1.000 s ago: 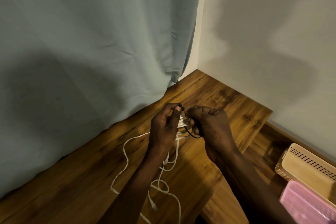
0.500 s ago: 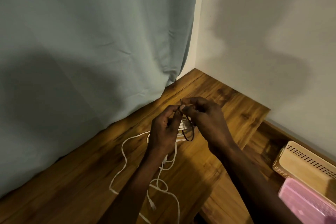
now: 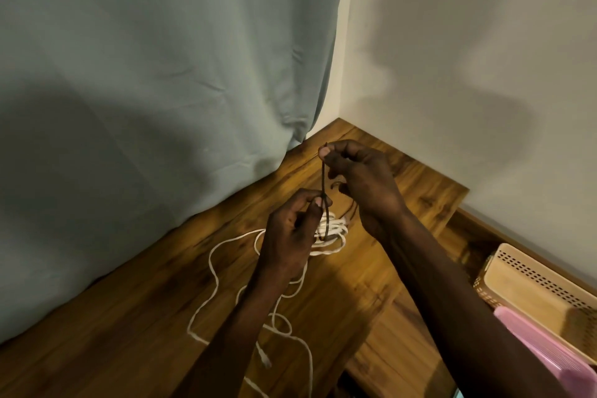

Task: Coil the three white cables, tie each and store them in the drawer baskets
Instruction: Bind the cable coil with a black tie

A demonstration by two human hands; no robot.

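Pinching dark tie [image 3: 324, 181], both hands [image 3: 361, 178], coiled cable [image 3: 332, 231]

Curtain [image 3: 155, 81]: grey-green fabric, hanging in soft folds over the left half of the view, hem meeting the bench along a diagonal.
Wall [image 3: 468, 52]: plain off-white, right half of the view, meeting the curtain side at a corner behind the bench; broad soft shadows across it.
Bench [image 3: 135, 326]: wood-grain surface in warm brown, dark knots and streaks, far corner tucked into the room corner, right edge stepping down to a lower wooden ledge [image 3: 475, 236].
Light: warm and dim, from the viewer's side, brightest patch on the bench's middle, heavy shadow on the curtain's lower left.
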